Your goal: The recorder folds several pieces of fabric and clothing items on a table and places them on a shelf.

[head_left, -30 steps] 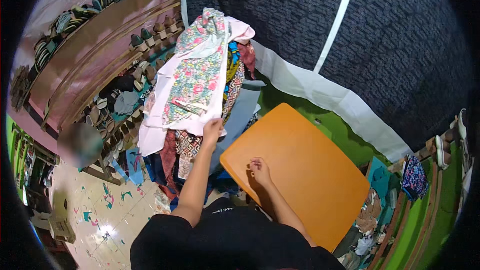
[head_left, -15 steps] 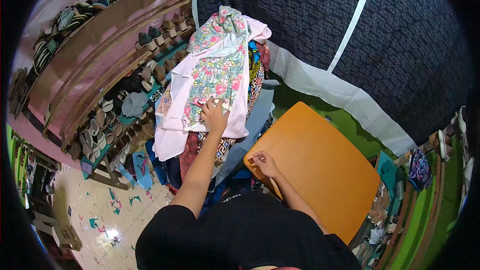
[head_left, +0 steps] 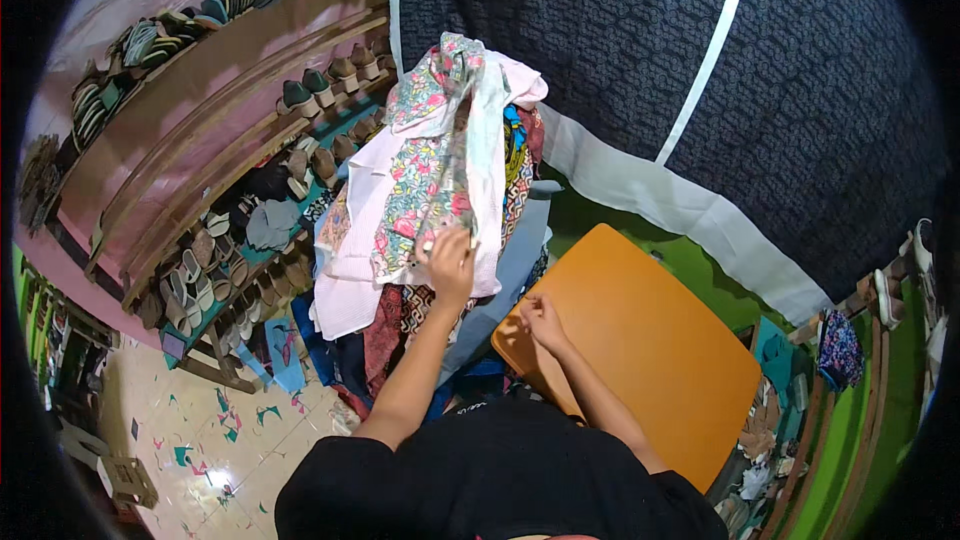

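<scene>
Counted one left hand [head_left: 449,265] toward eight o'clock, one right hand [head_left: 543,323] toward five. Logged one cloth heap [head_left: 415,195] at eleven, one orange tabletop [head_left: 640,350] at four, two dark green shoes [head_left: 298,95] between ten and eleven.

the left hand [head_left: 450,262], one second earlier at the lower right corner of the pink cloth [head_left: 345,285] and then spread on the floral cloth [head_left: 415,185], had closed its fingers on the floral cloth near its lower edge. that cloth, flat before, had bunched into a blurred lengthwise fold, and its pale underside showed along the right edge. the right hand [head_left: 543,322] had shifted nearer the left corner of the orange table [head_left: 640,370].
</scene>
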`<state>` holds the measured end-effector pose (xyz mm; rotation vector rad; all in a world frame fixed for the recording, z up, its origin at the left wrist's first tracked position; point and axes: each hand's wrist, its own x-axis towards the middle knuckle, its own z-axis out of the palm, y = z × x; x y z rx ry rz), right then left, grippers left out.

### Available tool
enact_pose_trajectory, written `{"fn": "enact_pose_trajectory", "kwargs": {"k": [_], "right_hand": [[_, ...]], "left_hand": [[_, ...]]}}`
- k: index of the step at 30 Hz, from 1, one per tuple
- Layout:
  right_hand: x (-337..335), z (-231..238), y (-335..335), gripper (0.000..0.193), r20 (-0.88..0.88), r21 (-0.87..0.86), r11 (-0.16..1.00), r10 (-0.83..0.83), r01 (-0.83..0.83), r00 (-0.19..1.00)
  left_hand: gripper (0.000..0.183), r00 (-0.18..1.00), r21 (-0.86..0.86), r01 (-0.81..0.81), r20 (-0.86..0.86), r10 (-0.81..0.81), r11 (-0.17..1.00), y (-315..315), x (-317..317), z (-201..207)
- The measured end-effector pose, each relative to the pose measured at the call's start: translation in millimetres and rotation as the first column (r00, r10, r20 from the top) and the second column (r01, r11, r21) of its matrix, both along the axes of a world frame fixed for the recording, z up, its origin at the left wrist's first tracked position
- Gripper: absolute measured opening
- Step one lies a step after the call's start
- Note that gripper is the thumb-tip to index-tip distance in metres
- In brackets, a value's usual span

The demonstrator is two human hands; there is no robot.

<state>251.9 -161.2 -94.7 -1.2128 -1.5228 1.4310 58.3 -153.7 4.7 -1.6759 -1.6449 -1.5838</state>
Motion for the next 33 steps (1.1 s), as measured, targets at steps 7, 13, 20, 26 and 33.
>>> {"fn": "enact_pose_trajectory", "kwargs": {"k": [7, 13, 20, 26, 33], "right_hand": [[-53.5, 84.5, 71.1, 0.037, -0.207, 0.010, 0.996, 0.091, -0.091, 0.974], [-103.0, 103.5, 112.9, 0.041, -0.103, 0.383, 0.907, -0.147, 0.175, 0.984], [-84.6, 135.3, 91.8, 0.025, -0.300, 0.202, 0.966, -0.095, 0.160, 0.949], [-20.6, 127.4, 35.4, 0.023, -0.286, 0.086, 0.986, 0.160, -0.141, 0.945], [27.8, 112.4, -15.9, 0.027, -0.125, -0.198, 0.884, 0.407, -0.425, 0.905]], "left_hand": [[0.014, 0.978, -0.043, 0.208, 0.030, -0.207, 0.977, -51.9, 29.1, -1.2], [0.014, 0.920, -0.196, 0.392, 0.087, -0.382, 0.899, -71.2, 43.7, -19.5], [0.018, 0.745, -0.138, 0.437, 0.609, -0.272, 0.889, -56.9, -37.9, -45.1], [0.065, 0.116, 0.076, 0.426, 0.984, -0.137, 0.902, 9.2, -118.3, -38.1], [0.084, -0.080, 0.100, 0.453, 0.994, -0.072, 0.886, 67.6, -147.1, -44.0]]}}
